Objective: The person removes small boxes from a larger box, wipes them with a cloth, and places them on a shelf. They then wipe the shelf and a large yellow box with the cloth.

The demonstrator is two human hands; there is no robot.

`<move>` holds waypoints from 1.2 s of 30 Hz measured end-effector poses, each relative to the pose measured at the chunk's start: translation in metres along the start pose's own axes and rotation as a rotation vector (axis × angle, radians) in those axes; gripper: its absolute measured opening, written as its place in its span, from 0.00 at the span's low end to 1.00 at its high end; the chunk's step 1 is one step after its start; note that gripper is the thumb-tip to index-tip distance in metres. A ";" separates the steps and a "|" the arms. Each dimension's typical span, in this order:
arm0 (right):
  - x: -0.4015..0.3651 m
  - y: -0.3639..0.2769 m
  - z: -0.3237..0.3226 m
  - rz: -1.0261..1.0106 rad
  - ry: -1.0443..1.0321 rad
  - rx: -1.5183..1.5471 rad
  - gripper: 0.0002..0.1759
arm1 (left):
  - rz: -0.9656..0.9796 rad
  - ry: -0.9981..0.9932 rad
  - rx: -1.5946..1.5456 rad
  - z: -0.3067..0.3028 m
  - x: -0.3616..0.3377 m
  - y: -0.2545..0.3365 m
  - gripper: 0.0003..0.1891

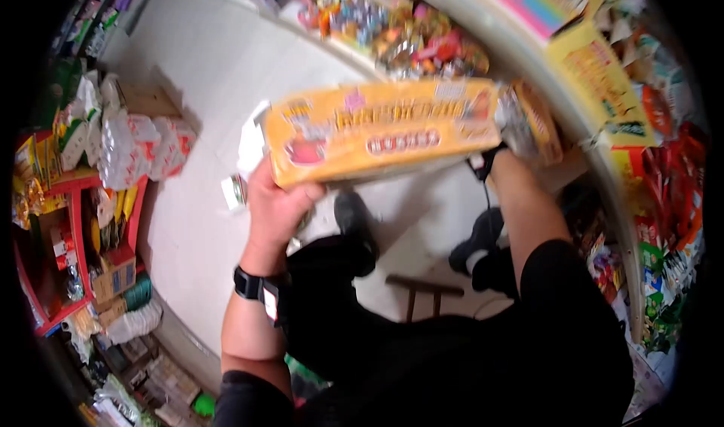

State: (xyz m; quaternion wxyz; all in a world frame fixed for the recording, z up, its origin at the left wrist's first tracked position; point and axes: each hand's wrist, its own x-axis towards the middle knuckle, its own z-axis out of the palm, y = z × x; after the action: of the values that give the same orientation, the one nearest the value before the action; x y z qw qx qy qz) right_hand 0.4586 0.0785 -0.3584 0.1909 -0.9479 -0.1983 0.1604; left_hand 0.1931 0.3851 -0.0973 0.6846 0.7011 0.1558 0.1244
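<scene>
A long yellow-orange cardboard box (385,129) with printed lettering and a pink picture is held up in front of me, tilted slightly. My left hand (273,205) grips its lower left corner, with the thumb against the near edge. At the right end, my right hand (498,159) reaches behind the box. Its fingers are hidden there, and only the wrist side shows, with a dark strap and thin cable. Beside that end is another orange carton (537,122) with something clear or silvery next to it, blurred.
Candy-filled shelves (422,39) curve along the top and right, with a yellow display box (599,80) on them. At left stand a red shelf (79,238) and plastic-wrapped packs (143,148). A small brown stool (424,285) is by my feet. A small white-green box (234,192) is on the floor.
</scene>
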 end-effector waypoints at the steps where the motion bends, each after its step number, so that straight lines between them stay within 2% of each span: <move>1: 0.009 0.009 0.001 -0.068 0.000 0.151 0.23 | 0.034 0.026 0.016 0.000 0.000 0.000 0.37; 2: 0.006 0.019 0.004 -0.125 0.006 0.303 0.21 | 0.069 0.047 0.032 0.000 0.000 -0.001 0.38; 4: -0.019 -0.006 -0.035 -0.050 -0.010 0.528 0.20 | 0.080 0.069 -0.065 -0.001 -0.001 -0.001 0.41; 5: -0.037 -0.015 -0.051 -0.037 -0.023 0.527 0.20 | 0.097 0.074 -0.150 0.001 -0.001 -0.001 0.43; 8: -0.097 -0.045 -0.089 -0.076 0.143 0.870 0.28 | 0.136 0.083 -0.174 0.004 -0.006 0.006 0.44; 9: -0.111 -0.030 -0.086 -0.084 0.111 0.946 0.30 | 0.131 0.068 -0.143 0.001 -0.010 0.006 0.44; 10: -0.136 -0.049 -0.110 -0.054 0.175 0.648 0.30 | 0.138 0.070 -0.138 -0.001 -0.013 0.007 0.44; 11: -0.151 -0.044 -0.105 -0.056 0.147 1.459 0.29 | 0.161 0.055 -0.130 -0.001 -0.016 0.010 0.44; 12: -0.167 -0.047 -0.121 0.255 0.140 1.678 0.29 | 0.183 0.042 -0.119 -0.001 -0.022 0.013 0.44; 14: -0.201 -0.056 -0.146 0.075 0.082 1.846 0.33 | 0.238 0.037 -0.190 0.003 -0.032 0.022 0.42; 16: -0.231 -0.086 -0.187 -0.309 0.005 1.683 0.36 | 0.276 0.027 -0.287 0.008 -0.042 0.030 0.42; 18: -0.267 -0.085 -0.210 -0.173 0.135 1.741 0.36 | 0.302 0.004 -0.299 0.012 -0.057 0.043 0.39; 19: -0.285 -0.090 -0.224 -0.164 0.179 1.610 0.35 | 0.322 -0.004 -0.278 0.015 -0.064 0.051 0.38; 20: -0.299 -0.091 -0.233 -0.100 0.275 1.648 0.38 | 0.342 -0.011 -0.257 0.017 -0.072 0.059 0.36; 22: -0.325 -0.116 -0.252 -0.300 0.246 1.834 0.41 | 0.373 -0.040 -0.238 0.021 -0.090 0.076 0.34; 23: -0.335 -0.134 -0.266 -0.310 0.249 1.834 0.41 | 0.373 -0.061 -0.192 0.022 -0.100 0.085 0.33; 25: -0.348 -0.169 -0.293 -0.458 0.412 1.336 0.48 | 0.379 -0.081 -0.147 0.023 -0.117 0.102 0.33; 26: -0.355 -0.174 -0.304 -0.600 0.332 1.208 0.41 | 0.410 -0.079 -0.100 0.026 -0.125 0.111 0.30; 28: -0.358 -0.196 -0.315 -0.809 0.440 0.917 0.35 | 0.441 -0.078 -0.048 0.029 -0.140 0.128 0.28; 30: -0.372 -0.230 -0.327 -0.829 0.477 0.687 0.28 | 0.518 -0.046 0.161 0.027 -0.154 0.139 0.23; 32: -0.382 -0.251 -0.327 -0.805 0.581 0.585 0.23 | 0.531 -0.056 0.155 0.038 -0.167 0.146 0.20; 34: -0.362 -0.260 -0.312 -1.170 0.848 0.705 0.21 | 0.620 -0.039 0.213 0.055 -0.180 0.149 0.21; 35: -0.401 -0.285 -0.330 -0.895 0.493 1.270 0.20 | 0.641 -0.031 0.252 0.057 -0.184 0.151 0.21; 36: -0.397 -0.281 -0.344 -0.898 0.494 1.271 0.20 | 0.644 -0.031 0.254 0.059 -0.187 0.152 0.21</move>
State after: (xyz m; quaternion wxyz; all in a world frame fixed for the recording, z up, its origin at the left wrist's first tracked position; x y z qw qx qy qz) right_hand 0.1554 0.0408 0.1525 0.7766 -0.4965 -0.3826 -0.0634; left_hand 0.0517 0.2557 0.0597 0.5197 0.7957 -0.0694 0.3031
